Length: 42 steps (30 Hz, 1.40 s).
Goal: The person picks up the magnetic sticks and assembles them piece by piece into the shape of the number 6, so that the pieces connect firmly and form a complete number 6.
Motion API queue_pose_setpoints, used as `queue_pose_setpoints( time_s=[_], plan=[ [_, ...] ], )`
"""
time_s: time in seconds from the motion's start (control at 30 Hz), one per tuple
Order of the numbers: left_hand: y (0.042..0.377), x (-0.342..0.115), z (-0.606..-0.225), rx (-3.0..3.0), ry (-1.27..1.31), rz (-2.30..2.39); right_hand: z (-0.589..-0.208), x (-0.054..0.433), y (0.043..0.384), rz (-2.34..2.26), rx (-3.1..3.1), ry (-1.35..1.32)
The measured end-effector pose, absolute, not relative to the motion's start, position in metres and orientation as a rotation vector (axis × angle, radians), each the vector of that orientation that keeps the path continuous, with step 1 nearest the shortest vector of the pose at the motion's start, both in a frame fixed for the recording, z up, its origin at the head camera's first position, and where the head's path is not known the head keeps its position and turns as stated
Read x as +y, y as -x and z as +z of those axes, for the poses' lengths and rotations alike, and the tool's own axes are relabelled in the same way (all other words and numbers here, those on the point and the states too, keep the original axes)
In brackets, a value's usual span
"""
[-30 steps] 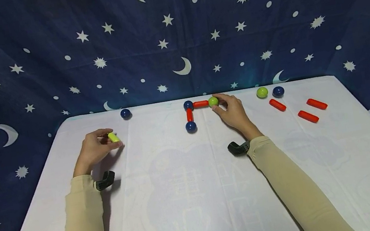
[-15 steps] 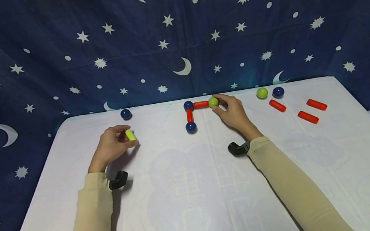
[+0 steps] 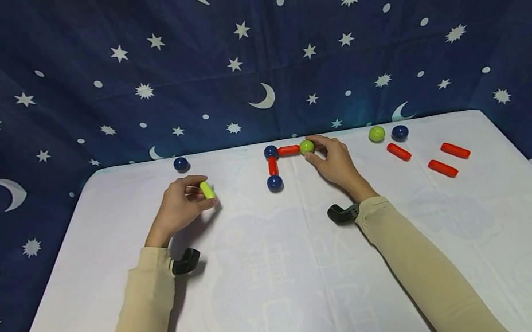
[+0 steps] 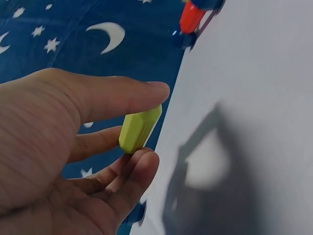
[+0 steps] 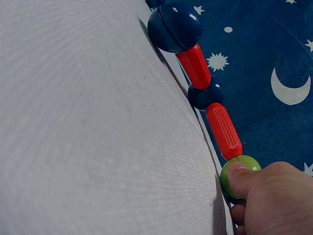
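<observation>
My left hand (image 3: pixel 180 207) pinches a short yellow-green rod (image 3: pixel 207 190) between thumb and fingers, above the table; the left wrist view shows the rod (image 4: pixel 140 128) between thumb tip and fingertips. My right hand (image 3: pixel 338 165) grips a green ball (image 3: pixel 307 146), thumb on its near side in the right wrist view. That ball joins a red rod (image 3: pixel 288 150), which runs left to a dark blue ball (image 3: pixel 271 152). From there a second red rod (image 3: pixel 272 165) comes toward me, ending in another dark blue ball (image 3: pixel 274 182). Together they form a corner shape lying on the table.
A single dark blue ball (image 3: pixel 181 164) sits at the back left. On the right are another green ball (image 3: pixel 377 134), a dark blue ball (image 3: pixel 400 132) and loose red rods (image 3: pixel 443 167). A starry blue curtain (image 3: pixel 250 64) hangs behind the white table (image 3: pixel 277 303).
My left hand has moved right across the table with the yellow-green rod, toward the joined pieces. The right hand stays on the green ball, and the joined pieces have not moved.
</observation>
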State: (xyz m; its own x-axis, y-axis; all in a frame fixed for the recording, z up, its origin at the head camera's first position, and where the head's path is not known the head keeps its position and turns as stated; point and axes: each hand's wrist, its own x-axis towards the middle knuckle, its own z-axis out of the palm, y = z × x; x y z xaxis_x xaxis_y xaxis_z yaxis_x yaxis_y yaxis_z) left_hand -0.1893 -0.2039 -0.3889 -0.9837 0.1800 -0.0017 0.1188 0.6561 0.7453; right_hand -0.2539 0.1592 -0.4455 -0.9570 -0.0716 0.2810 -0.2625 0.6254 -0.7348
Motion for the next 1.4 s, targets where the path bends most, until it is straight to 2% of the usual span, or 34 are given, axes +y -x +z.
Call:
queue_pose_setpoints(
  time_s=[0.93,1.4],
  plan=[
    [0.171,-0.117,-0.395,2.630,-0.585,1.296,-0.445,0.160,0.253,1.235,-2.633,-0.266],
    [0.167,-0.094,-0.405,2.580,-0.722,1.252,-0.447,0.159,0.254,1.235,-2.626,-0.271]
  ],
)
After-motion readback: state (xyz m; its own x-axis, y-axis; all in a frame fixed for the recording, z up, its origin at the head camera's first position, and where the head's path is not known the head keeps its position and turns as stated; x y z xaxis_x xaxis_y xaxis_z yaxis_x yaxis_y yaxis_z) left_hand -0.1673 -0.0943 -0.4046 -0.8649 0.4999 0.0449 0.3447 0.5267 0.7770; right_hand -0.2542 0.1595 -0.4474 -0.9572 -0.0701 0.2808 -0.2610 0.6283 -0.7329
